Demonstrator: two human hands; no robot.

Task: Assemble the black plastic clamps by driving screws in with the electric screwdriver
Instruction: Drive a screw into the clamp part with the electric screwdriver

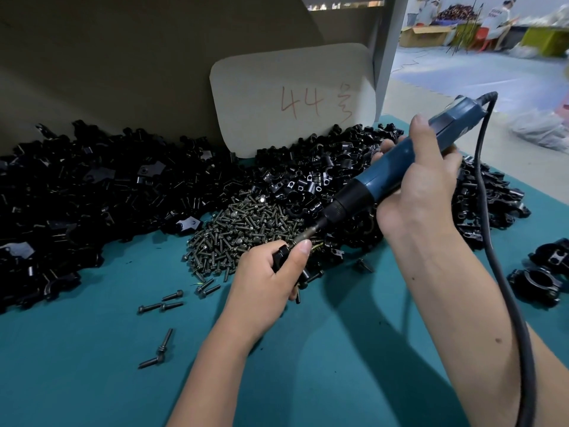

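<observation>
Teal table (92,380), screws (246,229) heaped. Left hand (264,278) pinched clamp (281,257); right hand (421,186) gripped screwdriver (394,177). Tilted bit might slip, poke thumb.

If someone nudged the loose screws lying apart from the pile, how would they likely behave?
The loose screws look like stiff metal, so they should not bend. Their round shanks would probably roll in an arc around the wider heads. The teal mat looks soft, which may damp sliding.

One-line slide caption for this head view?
Left hand grips a black clamp while right hand angles the electric screwdriver onto it, beside the screw pile.
</observation>
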